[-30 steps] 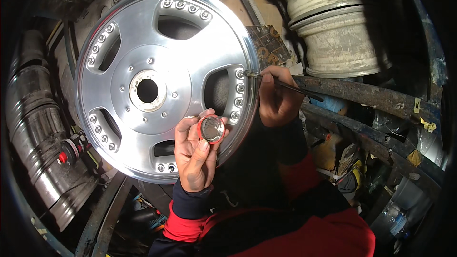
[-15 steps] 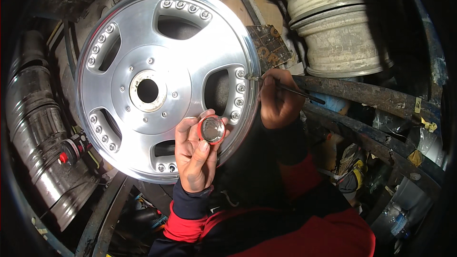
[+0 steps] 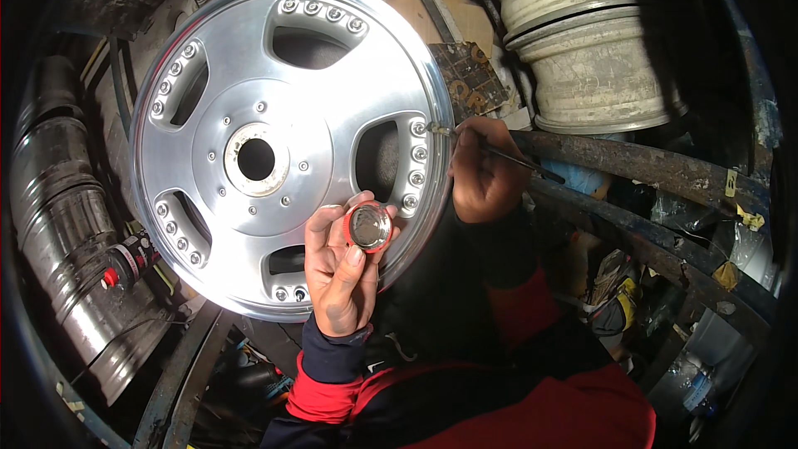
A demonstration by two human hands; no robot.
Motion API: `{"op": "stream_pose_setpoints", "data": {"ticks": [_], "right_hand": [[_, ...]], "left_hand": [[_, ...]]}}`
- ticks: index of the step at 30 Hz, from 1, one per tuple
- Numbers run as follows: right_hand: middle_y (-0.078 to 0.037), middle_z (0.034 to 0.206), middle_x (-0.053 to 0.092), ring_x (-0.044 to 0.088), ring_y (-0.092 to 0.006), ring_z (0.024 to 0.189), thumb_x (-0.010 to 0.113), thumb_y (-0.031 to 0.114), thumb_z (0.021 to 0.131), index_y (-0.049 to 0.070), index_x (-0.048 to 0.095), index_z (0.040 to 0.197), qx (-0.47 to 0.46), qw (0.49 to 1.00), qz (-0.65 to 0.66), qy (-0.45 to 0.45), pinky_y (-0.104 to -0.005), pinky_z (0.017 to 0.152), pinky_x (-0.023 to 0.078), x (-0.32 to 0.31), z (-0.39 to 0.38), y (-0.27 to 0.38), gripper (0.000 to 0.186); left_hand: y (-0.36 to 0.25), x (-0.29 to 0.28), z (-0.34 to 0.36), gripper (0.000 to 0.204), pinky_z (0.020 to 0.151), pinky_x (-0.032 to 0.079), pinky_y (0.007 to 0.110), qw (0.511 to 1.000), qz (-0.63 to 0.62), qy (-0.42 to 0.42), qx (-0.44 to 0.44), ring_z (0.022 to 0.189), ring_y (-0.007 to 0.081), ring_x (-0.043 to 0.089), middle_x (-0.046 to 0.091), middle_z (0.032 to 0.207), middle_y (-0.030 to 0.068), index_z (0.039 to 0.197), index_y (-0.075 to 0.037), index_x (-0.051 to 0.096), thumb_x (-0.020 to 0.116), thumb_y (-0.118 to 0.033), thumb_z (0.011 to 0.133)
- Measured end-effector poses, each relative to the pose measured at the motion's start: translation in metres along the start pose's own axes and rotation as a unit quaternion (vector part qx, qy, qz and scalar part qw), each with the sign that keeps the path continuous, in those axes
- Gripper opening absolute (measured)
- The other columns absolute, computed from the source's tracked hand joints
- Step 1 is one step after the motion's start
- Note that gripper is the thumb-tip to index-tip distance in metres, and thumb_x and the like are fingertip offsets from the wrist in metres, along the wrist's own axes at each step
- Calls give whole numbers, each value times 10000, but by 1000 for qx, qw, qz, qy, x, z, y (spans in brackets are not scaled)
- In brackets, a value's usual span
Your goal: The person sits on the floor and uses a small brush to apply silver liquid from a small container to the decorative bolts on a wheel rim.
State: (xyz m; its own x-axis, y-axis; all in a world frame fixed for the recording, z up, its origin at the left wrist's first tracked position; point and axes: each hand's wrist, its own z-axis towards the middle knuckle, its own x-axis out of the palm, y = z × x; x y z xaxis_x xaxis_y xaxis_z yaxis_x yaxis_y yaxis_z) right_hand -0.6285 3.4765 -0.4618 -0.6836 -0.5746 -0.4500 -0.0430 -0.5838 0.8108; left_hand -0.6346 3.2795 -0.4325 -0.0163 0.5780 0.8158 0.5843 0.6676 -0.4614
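Observation:
A polished silver wheel rim (image 3: 316,141) lies face up before me, with groups of bolts set along its spoke openings. My left hand (image 3: 337,287) is closed on a small round red cap (image 3: 368,227) with greyish, shiny contents, held over the rim's lower right part. In a pinch, my right hand (image 3: 484,175) holds a thin dark-handled paintbrush (image 3: 517,160). The brush tip is at the upper bolt (image 3: 418,127) of the right-hand group; whether it touches the bolt I cannot tell.
Two dusty rims (image 3: 594,66) are stacked at the upper right. Shiny dark rims (image 3: 62,191) line the left side, beside a black bottle with a red cap (image 3: 130,259). Rusty metal bars (image 3: 615,154) run along the right, with plastic bags and clutter below them.
The rim has shifted very slightly left in view. My right hand and the brush have moved a little upward; both hands keep their holds.

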Motion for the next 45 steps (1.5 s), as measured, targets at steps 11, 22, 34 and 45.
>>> {"op": "stream_pose_setpoints", "data": {"ticks": [11,22,34,45], "right_hand": [[-123,714,615,611,-180,564,547,-18,792,-7,608,876,45,960,246,125,-275,549,485,-28,-12,51,105],[-136,698,617,644,-240,577,595,10,676,-8,614,811,-133,964,162,165,-312,508,508,-21,-7,59,138],[-134,711,610,640,-251,593,587,13,700,-6,602,827,-92,969,150,173,-316,520,508,-24,-11,56,129],[-56,713,582,513,-98,560,513,92,944,-9,570,917,94,977,191,27,-242,527,406,-12,6,22,119]], "left_hand": [[3,1,3,453,1038,431,476,1000,23,-3,9,1246,383,475,426,1362,217,1318,-95,403,560,-5,902],[5,-1,2,477,1072,373,482,999,26,13,29,1246,355,474,429,1355,223,1318,-82,397,564,31,885],[5,-3,2,506,1002,457,467,999,44,-6,23,1219,370,491,456,1345,187,1317,-116,424,629,-20,864],[2,1,2,496,1001,464,480,999,39,-12,14,1233,382,490,459,1346,196,1322,-112,414,618,-46,875]]}}
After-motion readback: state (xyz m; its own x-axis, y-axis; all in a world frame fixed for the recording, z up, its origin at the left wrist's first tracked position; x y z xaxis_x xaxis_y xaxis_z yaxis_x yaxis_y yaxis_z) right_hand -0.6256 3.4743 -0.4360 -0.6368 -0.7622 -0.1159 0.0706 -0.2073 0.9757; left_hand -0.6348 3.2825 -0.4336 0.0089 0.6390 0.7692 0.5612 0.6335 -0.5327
